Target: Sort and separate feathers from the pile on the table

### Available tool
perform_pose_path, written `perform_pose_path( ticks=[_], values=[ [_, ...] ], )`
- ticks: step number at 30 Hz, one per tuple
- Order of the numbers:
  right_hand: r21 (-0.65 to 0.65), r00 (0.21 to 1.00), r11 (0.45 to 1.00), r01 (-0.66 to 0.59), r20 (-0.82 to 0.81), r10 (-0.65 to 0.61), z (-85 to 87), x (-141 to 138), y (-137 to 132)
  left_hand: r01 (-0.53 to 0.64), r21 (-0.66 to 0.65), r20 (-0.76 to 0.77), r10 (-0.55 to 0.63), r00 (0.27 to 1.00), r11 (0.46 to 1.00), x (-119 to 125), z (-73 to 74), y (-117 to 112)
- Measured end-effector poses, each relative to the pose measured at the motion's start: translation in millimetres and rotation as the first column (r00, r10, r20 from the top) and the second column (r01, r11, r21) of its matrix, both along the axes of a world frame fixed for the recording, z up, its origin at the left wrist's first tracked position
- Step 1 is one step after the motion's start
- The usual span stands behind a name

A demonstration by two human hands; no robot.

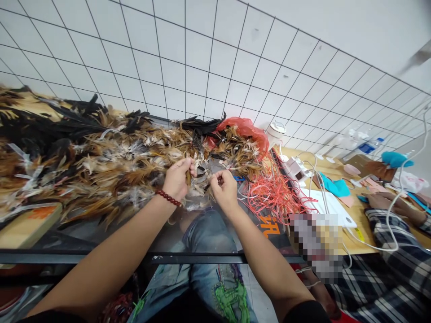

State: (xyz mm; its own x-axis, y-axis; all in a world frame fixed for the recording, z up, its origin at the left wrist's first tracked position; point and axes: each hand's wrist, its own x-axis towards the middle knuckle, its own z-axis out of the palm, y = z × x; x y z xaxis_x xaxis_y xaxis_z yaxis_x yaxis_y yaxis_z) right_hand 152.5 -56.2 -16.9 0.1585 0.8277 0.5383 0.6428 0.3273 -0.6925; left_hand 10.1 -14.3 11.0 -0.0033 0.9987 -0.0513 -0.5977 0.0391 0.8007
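Note:
My left hand (180,179), with a dark red bead bracelet (168,198) at the wrist, is closed in a pinch. A small brown feather (189,176) shows under its fingers. Just to the right, my right hand (224,190) is closed too, thumb against fingertips; whatever it pinches is too small to make out. Both hands are above the table's near part, a short gap between them. Around and behind them lies a wide heap of brown, white and black feathers (134,166). More brown feathers (240,150) spill from a red plastic bag (251,130) beyond my right hand.
A tangle of red-orange string (269,193) lies right of my hands. Beyond it are a white lidded cup (276,130), a white board (332,208) and cables. A person's plaid sleeve (387,231) is at the right. A black wire grid (185,58) stands behind the table.

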Motion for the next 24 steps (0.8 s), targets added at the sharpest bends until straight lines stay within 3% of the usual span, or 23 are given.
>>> perform_pose_path(
  ticks=[3, 9, 11, 13, 17, 20, 24],
  values=[
    [0.031, 1.0, 0.999, 0.007, 0.022, -0.008, 2.2, -2, -3, 0.122, -0.097, 0.043, -0.118, 0.992, 0.988, 11, -4.1, -10],
    [0.027, 0.986, 0.997, -0.066, 0.157, 0.061, 6.4, -7, -10, 0.261, -0.077, 0.145, -0.248, 0.958, 0.962, 13, -2.8, -14],
    [0.015, 0.994, 0.995, -0.101, 0.052, 0.1, 7.5, -8, -9, 0.292, -0.017, 0.177, -0.285, 0.942, 0.956, 9, -0.8, -13],
    [-0.003, 0.972, 0.989, -0.145, -0.189, 0.142, 9.1, -8, -7, 0.342, 0.037, 0.171, -0.343, 0.924, 0.939, 6, 0.5, -11],
    [0.001, 0.732, 0.955, -0.298, -0.641, 0.229, 12.6, -7, 0, 0.444, 0.09, 0.025, -0.448, 0.894, 0.891, 5, -0.7, -12],
    [0.016, 0.623, 0.925, -0.379, -0.735, 0.268, 13.3, -5, 3, 0.462, 0.114, -0.056, -0.458, 0.887, 0.88, 8, -3.7, -14],
    [0.013, 0.577, 0.89, -0.456, -0.757, 0.307, 11.7, -1, 4, 0.463, 0.072, -0.1, -0.455, 0.885, 0.883, 12, -7.4, -15]
  ],
)
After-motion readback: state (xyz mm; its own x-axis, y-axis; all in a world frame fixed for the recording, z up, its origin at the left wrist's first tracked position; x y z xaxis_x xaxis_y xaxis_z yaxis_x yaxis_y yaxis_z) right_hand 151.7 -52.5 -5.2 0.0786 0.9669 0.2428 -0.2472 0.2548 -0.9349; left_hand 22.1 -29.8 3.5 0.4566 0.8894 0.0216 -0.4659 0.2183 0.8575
